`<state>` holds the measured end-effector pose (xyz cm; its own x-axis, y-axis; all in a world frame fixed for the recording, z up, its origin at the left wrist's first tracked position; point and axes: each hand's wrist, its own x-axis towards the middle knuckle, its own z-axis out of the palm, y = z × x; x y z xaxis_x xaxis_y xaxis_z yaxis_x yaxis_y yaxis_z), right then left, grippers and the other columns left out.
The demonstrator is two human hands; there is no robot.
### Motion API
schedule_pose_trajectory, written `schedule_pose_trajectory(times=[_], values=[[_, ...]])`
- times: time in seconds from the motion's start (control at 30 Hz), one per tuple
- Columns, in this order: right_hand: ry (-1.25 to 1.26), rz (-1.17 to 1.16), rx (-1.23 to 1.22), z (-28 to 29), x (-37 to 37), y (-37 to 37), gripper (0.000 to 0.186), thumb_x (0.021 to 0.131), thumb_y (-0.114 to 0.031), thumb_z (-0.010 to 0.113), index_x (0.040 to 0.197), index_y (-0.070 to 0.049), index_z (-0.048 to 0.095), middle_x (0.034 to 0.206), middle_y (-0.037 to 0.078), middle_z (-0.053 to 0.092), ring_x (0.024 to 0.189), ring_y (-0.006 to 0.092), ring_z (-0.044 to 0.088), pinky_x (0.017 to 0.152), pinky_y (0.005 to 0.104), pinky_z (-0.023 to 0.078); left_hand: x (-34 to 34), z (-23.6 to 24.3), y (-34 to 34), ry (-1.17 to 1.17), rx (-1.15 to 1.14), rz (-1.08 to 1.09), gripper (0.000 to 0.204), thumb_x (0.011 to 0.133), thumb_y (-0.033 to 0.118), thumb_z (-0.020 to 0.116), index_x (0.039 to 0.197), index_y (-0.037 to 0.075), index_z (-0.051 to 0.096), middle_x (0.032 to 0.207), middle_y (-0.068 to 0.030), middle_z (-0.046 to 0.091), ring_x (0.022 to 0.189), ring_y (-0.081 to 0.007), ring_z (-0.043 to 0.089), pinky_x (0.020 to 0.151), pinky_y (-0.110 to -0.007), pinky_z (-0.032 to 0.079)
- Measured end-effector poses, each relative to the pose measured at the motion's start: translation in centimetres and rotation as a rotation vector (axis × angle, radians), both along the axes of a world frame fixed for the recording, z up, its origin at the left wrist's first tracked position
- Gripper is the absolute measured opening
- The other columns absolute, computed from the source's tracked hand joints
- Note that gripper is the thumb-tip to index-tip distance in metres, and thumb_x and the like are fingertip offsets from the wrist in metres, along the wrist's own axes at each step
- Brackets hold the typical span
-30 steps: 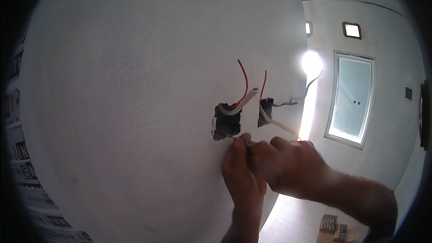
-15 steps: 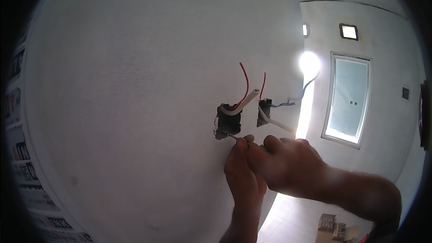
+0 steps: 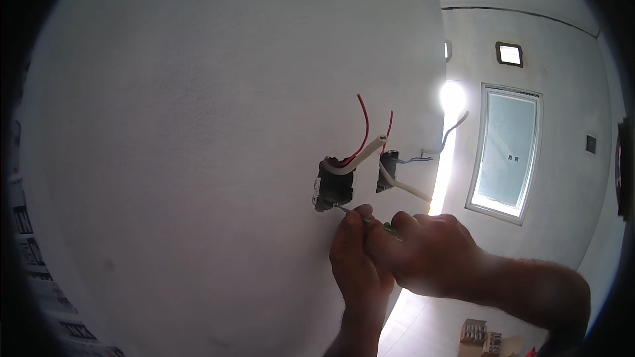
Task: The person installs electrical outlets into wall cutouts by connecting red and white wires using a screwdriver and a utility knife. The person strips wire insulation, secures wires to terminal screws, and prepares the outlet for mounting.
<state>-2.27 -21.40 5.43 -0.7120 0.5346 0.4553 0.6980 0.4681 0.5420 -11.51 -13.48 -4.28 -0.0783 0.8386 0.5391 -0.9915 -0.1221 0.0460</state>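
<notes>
A dark recessed wall box [image 3: 334, 188] with ragged edges sits in the pale wall. From its top come a red wire [image 3: 366, 125] and a thick white cable [image 3: 362, 157]. My right hand [image 3: 430, 248] is closed round a screwdriver [image 3: 393, 231], whose green handle shows between the fingers. Its thin tip touches or nearly touches the box's lower edge. Just left of that fist, my left hand [image 3: 357, 258] is closed, thumb and fingers pinching the shaft below the box. Whatever the tip bears on is too small to make out.
Right of the first box is a second wall opening [image 3: 387, 172] with red and blue wires and a white cable [image 3: 411, 190] sticking out. The wall ends at a bright gap. Beyond stand a framed window [image 3: 506, 152] and, on the floor, an open cardboard box [image 3: 473, 332].
The view has shifted slightly, so the wall boxes sit a little lower. More of the green handle shows in my right fist. Both hands keep their place at the box's lower edge.
</notes>
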Motion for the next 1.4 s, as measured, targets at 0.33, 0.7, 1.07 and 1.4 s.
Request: schedule_pose_trajectory(times=[0.33, 0.7, 1.07, 1.4], values=[[0.507, 0.152, -0.342, -0.4, 0.3, 1.1, 0.035, 0.096, -0.02, 0.071, 0.125, -0.001, 0.061, 0.074, 0.012, 0.065, 0.062, 0.0229, 0.067, 0.05, 0.0372, 0.053, -0.3, 0.2, 0.0, 0.168, -0.125, 0.16, 0.03, 0.11, 0.027, 0.059, 0.116, -0.002, 0.065, 0.1, -0.0055, 0.065, 0.091, -0.0112, 0.062, 0.083, -0.027, 0.053], [1.46, 0.048, -1.155, 1.7, 0.5, 0.2, 0.026, 0.101, -0.026, 0.067, 0.116, -0.006, 0.06, 0.077, 0.008, 0.063, 0.055, 0.0082, 0.051, 0.044, 0.0276, 0.039, 0.3, -0.3, 1.1, 0.049, -0.011, 0.079, 0.033, 0.109, 0.03, 0.063, 0.114, -0.003, 0.067, 0.097, -0.0039, 0.064, 0.088, -0.009, 0.061, 0.081, -0.025, 0.053], [0.725, 0.134, -0.513, 0.3, 0.4, 0.4, 0.03, 0.103, -0.03, 0.066, 0.117, -0.005, 0.061, 0.083, 0.015, 0.069, 0.06, 0.0264, 0.068, 0.048, 0.0364, 0.049, 0.6, -0.2, 1.3, 0.029, -0.047, 0.08, 0.034, 0.11, 0.027, 0.061, 0.118, -0.006, 0.065, 0.098, -0.0046, 0.064, 0.085, -0.0095, 0.061, 0.078, -0.025, 0.051], [-0.138, -0.097, 0.181, 0.2, 0.7, -0.3, 0.036, 0.1, -0.027, 0.068, 0.129, -0.006, 0.061, 0.078, 0.01, 0.068, 0.061, 0.0159, 0.063, 0.047, 0.0315, 0.043, -0.1, 0.4, 0.5, 0.103, -0.038, -0.026, 0.033, 0.113, 0.03, 0.051, 0.119, -0.001, 0.063, 0.092, -0.0068, 0.066, 0.085, -0.0163, 0.066, 0.08, -0.034, 0.055]])
